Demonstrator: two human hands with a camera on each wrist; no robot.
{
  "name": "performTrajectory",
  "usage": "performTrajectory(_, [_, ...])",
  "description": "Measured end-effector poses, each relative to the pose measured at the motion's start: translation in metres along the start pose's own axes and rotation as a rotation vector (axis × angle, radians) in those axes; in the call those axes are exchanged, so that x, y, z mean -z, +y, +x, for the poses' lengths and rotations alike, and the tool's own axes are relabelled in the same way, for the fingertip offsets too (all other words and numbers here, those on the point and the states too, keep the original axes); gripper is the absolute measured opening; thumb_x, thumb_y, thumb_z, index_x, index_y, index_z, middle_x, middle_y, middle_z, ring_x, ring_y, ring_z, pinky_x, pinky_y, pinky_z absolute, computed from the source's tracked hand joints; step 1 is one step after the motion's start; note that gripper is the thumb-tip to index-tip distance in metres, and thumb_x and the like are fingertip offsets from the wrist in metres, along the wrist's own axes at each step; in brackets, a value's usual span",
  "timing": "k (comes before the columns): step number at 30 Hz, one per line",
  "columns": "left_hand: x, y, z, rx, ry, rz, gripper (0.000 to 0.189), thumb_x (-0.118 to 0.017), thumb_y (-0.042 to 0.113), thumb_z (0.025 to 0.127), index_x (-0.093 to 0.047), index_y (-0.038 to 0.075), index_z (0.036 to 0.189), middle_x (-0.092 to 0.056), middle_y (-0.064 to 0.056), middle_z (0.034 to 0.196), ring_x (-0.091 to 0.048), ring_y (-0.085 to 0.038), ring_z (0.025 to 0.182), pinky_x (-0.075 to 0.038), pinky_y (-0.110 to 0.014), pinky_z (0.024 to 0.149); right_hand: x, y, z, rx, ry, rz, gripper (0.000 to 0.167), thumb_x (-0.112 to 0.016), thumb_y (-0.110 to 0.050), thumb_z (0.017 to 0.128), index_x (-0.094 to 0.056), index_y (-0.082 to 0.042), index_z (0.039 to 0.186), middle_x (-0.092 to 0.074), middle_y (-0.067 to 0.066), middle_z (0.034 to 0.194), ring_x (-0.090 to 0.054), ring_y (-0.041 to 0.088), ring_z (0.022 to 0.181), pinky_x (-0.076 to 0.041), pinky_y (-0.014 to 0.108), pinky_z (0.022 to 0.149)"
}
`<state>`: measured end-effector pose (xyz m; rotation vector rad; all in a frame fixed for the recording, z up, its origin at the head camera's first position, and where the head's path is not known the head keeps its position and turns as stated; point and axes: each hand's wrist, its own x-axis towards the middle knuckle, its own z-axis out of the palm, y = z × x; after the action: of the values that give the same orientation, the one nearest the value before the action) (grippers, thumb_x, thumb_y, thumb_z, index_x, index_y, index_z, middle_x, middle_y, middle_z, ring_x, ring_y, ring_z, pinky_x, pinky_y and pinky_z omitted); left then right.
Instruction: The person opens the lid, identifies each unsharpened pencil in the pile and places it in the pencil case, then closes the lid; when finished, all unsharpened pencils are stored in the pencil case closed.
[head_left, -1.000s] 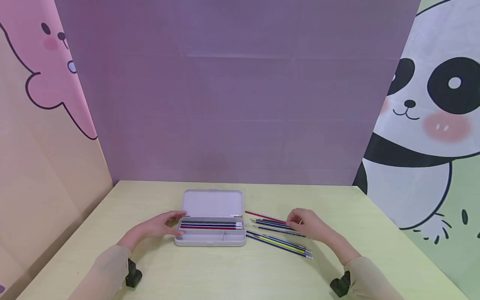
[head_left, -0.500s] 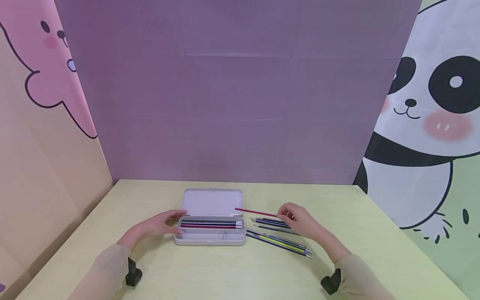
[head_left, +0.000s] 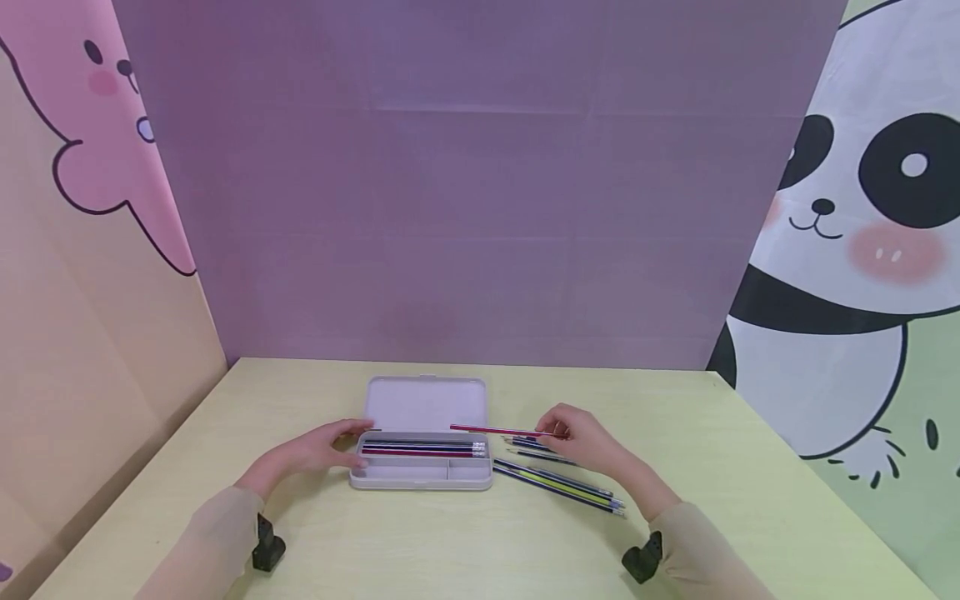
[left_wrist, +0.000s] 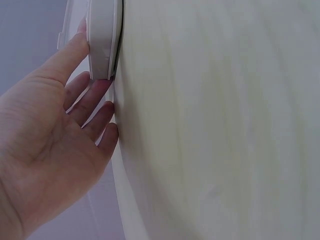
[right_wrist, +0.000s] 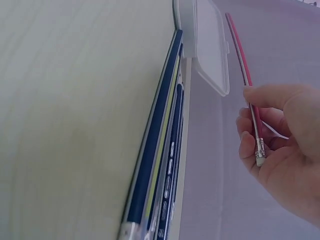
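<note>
Head view, pale yellow table [head_left: 450, 550], purple backdrop [head_left: 465, 183], hands: left [head_left: 315, 454] relaxed, right [head_left: 585, 442] pinching red pencil [head_left: 491, 430].

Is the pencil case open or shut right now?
Open. The pencil case has its lid folded back toward the wall, and pencils show in its tray.

**Smooth plastic, lacquered wood, matt tabletop**

The pencil case [head_left: 424, 467] looks like pale plastic — smooth, with a soft satin sheen on its open lid [right_wrist: 210, 45]. The red pencil [right_wrist: 242, 60] has a glossy lacquered coat and a shiny metal ferrule [right_wrist: 259, 146] beneath a matt white eraser tip. The loose pens [head_left: 558, 485] on the table show slick, glossy barrels. The table [head_left: 480, 550] looks like a pale yellow-green laminate — smooth, matt, faintly grained. The backdrop [head_left: 480, 208] looks like matt purple cloth with faint creases.
</note>
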<state>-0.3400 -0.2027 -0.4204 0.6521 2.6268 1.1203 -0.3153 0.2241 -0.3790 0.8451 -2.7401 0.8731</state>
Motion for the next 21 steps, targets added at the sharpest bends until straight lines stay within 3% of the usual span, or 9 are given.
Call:
performTrajectory(15, [0.000,-0.001,0.000,0.003,-0.001,-0.001,0.077,-0.073,0.036,0.080,-0.039,0.008,0.142,-0.037,-0.019,0.146,-0.030,-0.039,0.136,-0.023,-0.056,0.112,-0.020,-0.019,0.023,0.036,-0.034,0.033,0.007,-0.067,-0.007,0.085,-0.066,-0.005,0.092,-0.060,0.000,0.081,-0.051,0.007,0.070,-0.048,0.018,0.062])
performTrajectory(21, [0.000,-0.002,0.002,0.008,-0.001,-0.008,0.076,-0.073,0.035,0.080,-0.038,0.007,0.142,-0.037,-0.019,0.146,-0.030,-0.039,0.136,-0.024,-0.055,0.112,-0.034,-0.029,0.034,0.049,-0.032,-0.005,0.006,-0.068,-0.006,0.084,-0.067,-0.005,0.090,-0.059,-0.001,0.078,-0.049,0.007,0.068,-0.046,0.017,0.060])
